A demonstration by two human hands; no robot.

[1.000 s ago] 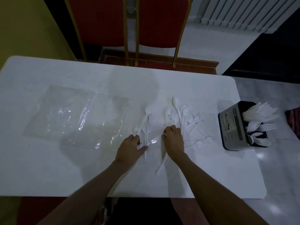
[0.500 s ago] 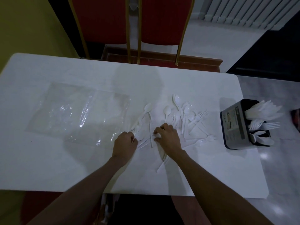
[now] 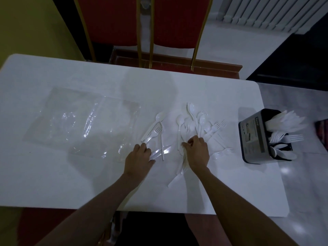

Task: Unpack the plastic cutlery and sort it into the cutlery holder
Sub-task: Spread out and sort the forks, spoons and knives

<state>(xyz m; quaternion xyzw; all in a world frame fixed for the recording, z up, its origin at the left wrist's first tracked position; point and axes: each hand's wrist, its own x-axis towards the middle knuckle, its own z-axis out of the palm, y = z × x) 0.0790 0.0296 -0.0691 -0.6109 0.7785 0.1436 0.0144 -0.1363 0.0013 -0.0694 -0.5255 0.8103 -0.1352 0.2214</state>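
Note:
Loose white plastic spoons and forks [image 3: 195, 125] lie scattered on the white table [image 3: 53, 174], right of centre. A smaller group with a fork, a spoon and knives [image 3: 156, 134] lies just left of them. My left hand [image 3: 140, 158] rests flat with its fingertips on the knives of that smaller group. My right hand [image 3: 197, 151] is curled over several cutlery handles that stick out under the palm toward me. The dark cutlery holder [image 3: 253, 137] stands at the table's right edge, with knives, forks and spoons in separate compartments.
An empty clear plastic bag [image 3: 79, 125] lies flat on the table's left half, its corner reaching my left hand. Two red chairs [image 3: 174, 23] with gold frames stand beyond the far edge. The holder sits very close to the table's right edge.
Both hands have slid slightly forward over the cutlery. My right hand's fingers have closed around several handles, and my left hand has flattened onto the knives.

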